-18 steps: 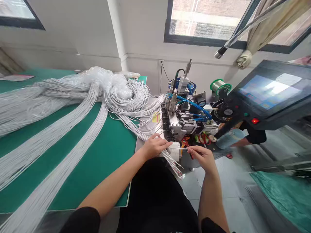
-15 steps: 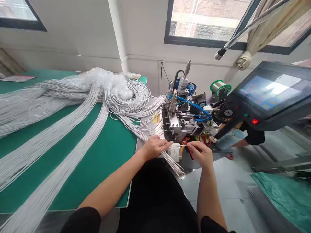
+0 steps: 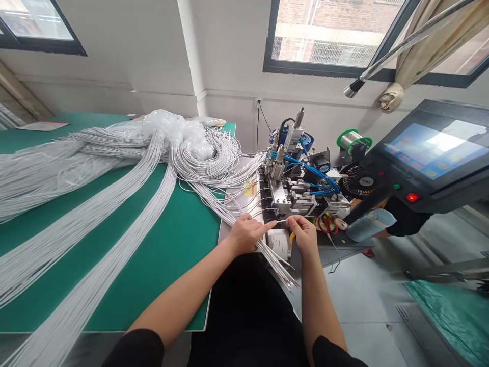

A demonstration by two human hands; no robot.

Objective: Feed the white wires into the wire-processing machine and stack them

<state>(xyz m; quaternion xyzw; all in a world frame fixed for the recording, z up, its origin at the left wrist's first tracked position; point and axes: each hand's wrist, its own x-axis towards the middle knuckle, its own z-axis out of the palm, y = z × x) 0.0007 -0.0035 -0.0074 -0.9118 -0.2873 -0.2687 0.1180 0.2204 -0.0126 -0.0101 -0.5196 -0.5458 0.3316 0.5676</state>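
My left hand (image 3: pixel 250 235) is closed round white cables at the table's right corner, its index finger stretched out along one of them. A bundle of white cable ends (image 3: pixel 275 262) with reddish tips hangs out below that hand. My right hand (image 3: pixel 303 234) pinches the end of a single white cable (image 3: pixel 281 221), just right of the left fingertip. Both hands are directly in front of a benchtop machine (image 3: pixel 292 186) with metal cylinders and blue air tubes. Several cables lead into its left side. Beneath the hands sits a white roll (image 3: pixel 279 243), partly covered.
Long bundles of white cable (image 3: pixel 133 201) lie across the green table (image 3: pixel 183 255), with clear plastic wrap at the back. On the right are a screen (image 3: pixel 431 148), a small fan (image 3: pixel 359 181), a wire spool (image 3: pixel 353 141), red-handled scissors (image 3: pixel 327 223) and a blue roll (image 3: pixel 372 224).
My right hand has moved left, closer to the left hand, so less cable shows between them. The cable ends below hang more spread out. The view has shifted slightly.
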